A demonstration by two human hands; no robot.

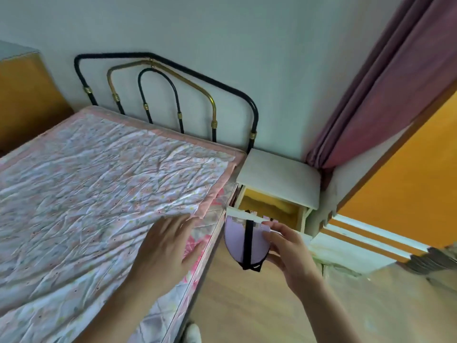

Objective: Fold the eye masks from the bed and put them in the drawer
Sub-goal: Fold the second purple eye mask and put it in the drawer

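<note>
My right hand [288, 253] grips a folded lilac eye mask [236, 240] with a black strap across it, held just in front of the pulled-out drawer [269, 207] of the white bedside table [279, 177]. The drawer's yellow inside shows above the mask. My left hand [170, 251] lies flat with spread fingers on the bed [99, 184], near its right edge. No other eye mask shows on the wrinkled floral bedspread.
A black and brass metal headboard [173, 95] stands against the wall. A mauve curtain [383, 95] hangs at the right beside an orange panel [405, 199]. Wooden floor [247, 305] lies between bed and wall. An orange cabinet [24, 100] stands far left.
</note>
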